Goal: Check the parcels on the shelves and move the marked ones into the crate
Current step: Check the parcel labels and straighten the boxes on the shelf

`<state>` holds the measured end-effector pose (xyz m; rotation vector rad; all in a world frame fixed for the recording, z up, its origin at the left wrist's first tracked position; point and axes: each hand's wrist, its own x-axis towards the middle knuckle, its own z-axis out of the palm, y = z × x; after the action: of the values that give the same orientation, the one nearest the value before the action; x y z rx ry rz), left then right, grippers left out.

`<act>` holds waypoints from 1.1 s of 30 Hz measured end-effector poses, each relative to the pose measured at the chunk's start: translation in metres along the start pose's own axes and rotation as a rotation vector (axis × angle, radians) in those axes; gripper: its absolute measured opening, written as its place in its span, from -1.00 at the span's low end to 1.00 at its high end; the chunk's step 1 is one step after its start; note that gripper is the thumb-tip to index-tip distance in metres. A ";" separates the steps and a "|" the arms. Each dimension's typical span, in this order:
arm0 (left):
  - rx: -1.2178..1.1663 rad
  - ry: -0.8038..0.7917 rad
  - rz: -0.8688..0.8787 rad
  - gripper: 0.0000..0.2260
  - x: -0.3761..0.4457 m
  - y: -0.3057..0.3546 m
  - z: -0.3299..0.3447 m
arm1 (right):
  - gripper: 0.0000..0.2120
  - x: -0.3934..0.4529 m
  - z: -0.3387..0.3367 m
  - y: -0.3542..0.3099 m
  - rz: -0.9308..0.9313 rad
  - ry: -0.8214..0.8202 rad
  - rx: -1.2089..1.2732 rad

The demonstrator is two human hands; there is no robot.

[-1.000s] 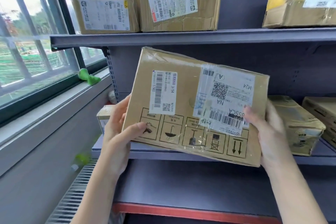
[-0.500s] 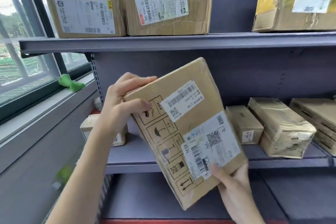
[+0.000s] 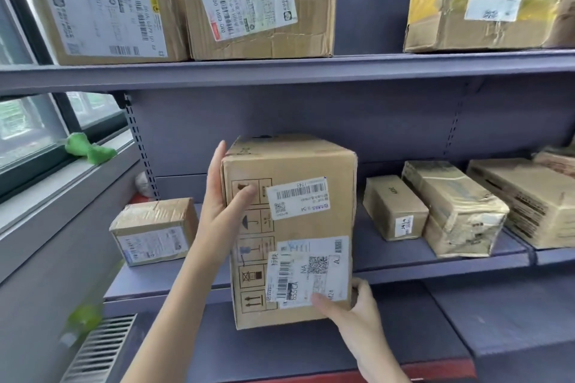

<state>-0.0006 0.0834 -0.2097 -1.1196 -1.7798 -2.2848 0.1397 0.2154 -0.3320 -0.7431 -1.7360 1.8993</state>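
Left hand [image 3: 222, 208] and right hand [image 3: 351, 309] grip the upright parcel [image 3: 308, 227] at opposite corners.

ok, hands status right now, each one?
Left hand: closed on the cardboard parcel's upper left edge, thumb across its front.
Right hand: closed on the same parcel's lower right corner, thumb on the shipping label.

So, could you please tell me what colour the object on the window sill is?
Bright green, clearest in the head view, left of the shelves.
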 end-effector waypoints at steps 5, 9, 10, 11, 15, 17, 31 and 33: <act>-0.045 0.070 -0.028 -0.43 -0.002 -0.014 -0.011 | -0.57 0.016 0.004 -0.003 0.035 -0.104 -0.100; -0.066 0.043 -0.073 -0.41 -0.011 -0.036 -0.015 | -0.69 0.036 0.006 -0.008 0.038 -0.157 -0.185; -0.063 0.035 -0.089 -0.41 -0.015 -0.041 -0.016 | -0.69 0.040 0.007 -0.007 0.037 -0.158 -0.210; -0.053 0.034 -0.105 -0.42 -0.017 -0.046 -0.017 | -0.69 0.044 0.007 -0.005 0.038 -0.153 -0.229; -0.034 0.014 -0.125 -0.39 -0.019 -0.057 -0.022 | -0.57 0.046 0.009 -0.007 0.050 -0.147 -0.269; 0.014 0.000 -0.144 -0.31 -0.026 -0.068 -0.024 | -0.32 0.040 0.009 -0.016 0.008 -0.086 -0.294; -0.517 0.423 -0.783 -0.69 -0.108 -0.129 -0.005 | -0.31 0.036 0.041 -0.119 -0.993 0.112 -1.248; -0.440 0.431 -0.658 -0.72 -0.098 -0.118 -0.013 | -0.39 0.034 0.025 -0.120 -0.935 0.195 -1.077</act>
<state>0.0135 0.0750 -0.3629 0.0259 -1.6682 -3.0687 0.0946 0.2305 -0.2139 -0.2734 -2.3114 0.2165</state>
